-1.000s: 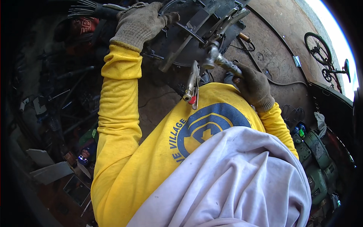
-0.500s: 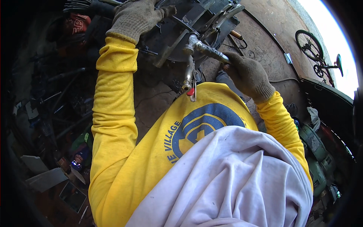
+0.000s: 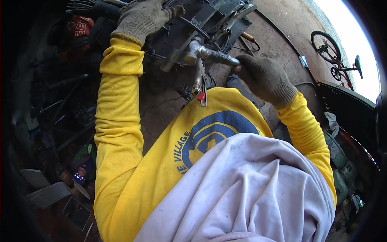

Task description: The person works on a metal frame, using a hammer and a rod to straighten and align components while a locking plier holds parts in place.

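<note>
My right hand (image 3: pixel 268 78), in a brown knit glove, is closed around the handle of an all-metal hammer (image 3: pixel 219 55). Its rough, welded-looking head (image 3: pixel 195 49) covers part of the metal workpiece (image 3: pixel 191 18). At the upper left, my left hand (image 3: pixel 141 19), gloved too, lies against the workpiece with its thumb stretched out. Its other fingers look curled but are partly hidden, as is whatever they hold. Locking pliers (image 3: pixel 199 82) with a red release lever point toward my shirt just below the hammer. A second pair of locking pliers (image 3: pixel 234 20) grips the workpiece's right side.
A wooden-handled tool (image 3: pixel 248 37) with a cable lies right of the workpiece. A bicycle (image 3: pixel 330 52) is at the upper right. A person in a red garment (image 3: pixel 80 27) is at the far left. Cluttered parts and a white panel (image 3: pixel 48 195) lie lower left.
My right hand has swung the hammer slightly left, and its head now sits a little lower over the workpiece. My left hand keeps its place apart from a slight shift of the whole view.
</note>
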{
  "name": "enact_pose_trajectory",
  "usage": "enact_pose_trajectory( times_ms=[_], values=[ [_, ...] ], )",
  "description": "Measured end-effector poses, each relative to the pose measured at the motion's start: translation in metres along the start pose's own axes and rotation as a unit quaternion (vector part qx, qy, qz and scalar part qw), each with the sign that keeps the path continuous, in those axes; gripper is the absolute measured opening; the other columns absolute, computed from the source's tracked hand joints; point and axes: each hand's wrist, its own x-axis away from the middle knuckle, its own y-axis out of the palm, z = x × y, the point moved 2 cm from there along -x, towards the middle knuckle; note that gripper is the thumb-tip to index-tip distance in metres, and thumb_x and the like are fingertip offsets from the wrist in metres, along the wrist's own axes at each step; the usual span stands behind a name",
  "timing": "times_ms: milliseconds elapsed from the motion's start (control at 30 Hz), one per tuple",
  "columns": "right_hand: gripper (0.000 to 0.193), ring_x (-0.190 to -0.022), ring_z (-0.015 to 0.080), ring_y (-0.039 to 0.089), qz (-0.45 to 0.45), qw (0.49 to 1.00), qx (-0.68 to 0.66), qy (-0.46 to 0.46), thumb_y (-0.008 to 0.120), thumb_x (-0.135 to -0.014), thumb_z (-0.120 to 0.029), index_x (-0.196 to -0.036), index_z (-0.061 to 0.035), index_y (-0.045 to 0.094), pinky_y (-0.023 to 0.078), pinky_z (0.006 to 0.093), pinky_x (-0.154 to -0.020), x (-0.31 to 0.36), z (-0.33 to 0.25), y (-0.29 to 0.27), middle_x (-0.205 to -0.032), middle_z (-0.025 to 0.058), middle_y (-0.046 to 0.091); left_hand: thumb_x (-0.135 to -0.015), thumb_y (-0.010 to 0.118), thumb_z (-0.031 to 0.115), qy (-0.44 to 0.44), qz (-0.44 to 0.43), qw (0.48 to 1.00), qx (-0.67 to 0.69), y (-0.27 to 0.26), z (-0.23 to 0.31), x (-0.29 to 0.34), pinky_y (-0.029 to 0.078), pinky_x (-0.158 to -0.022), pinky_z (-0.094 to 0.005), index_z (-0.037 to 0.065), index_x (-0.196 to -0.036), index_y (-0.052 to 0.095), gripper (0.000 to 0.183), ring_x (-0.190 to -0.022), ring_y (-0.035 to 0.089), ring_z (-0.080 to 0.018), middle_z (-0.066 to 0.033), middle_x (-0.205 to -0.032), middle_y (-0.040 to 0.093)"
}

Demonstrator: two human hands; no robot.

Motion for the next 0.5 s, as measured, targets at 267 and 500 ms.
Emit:
enact_pose_trajectory(
  times_ms=[267, 500],
  values=[
    [0.025, -0.075, 0.0346, 0.070, 0.033, 0.991, -0.052, -0.117, 0.064, -0.099, -0.034, -0.109, -0.0113, 0.070, 0.056, 0.0439, -0.066, 0.001, -0.008, -0.008, -0.082, 0.0135, 0.069, -0.092, 0.049, 0.079, 0.019, 0.014, 1.000, 0.016, 0.011, -0.006, -0.003, 0.043, -0.112, -0.0563, 0.017, -0.147, 0.052, 0.082, -0.130, 0.058, -0.0397, -0.0214, -0.137, 0.063],
    [0.033, -0.073, 0.0379, 0.067, 0.022, 0.998, -0.061, -0.003, 0.059, -0.103, -0.039, -0.106, -0.0076, 0.067, 0.053, 0.0468, -0.066, 0.007, 0.009, 0.003, -0.078, 0.0173, 0.066, -0.092, 0.050, 0.078, 0.001, 0.011, 1.000, 0.024, 0.000, 0.002, 0.006, 0.044, -0.110, -0.0547, 0.017, -0.145, 0.056, 0.081, -0.126, 0.061, -0.0384, -0.0199, -0.132, 0.066]
  ],
)
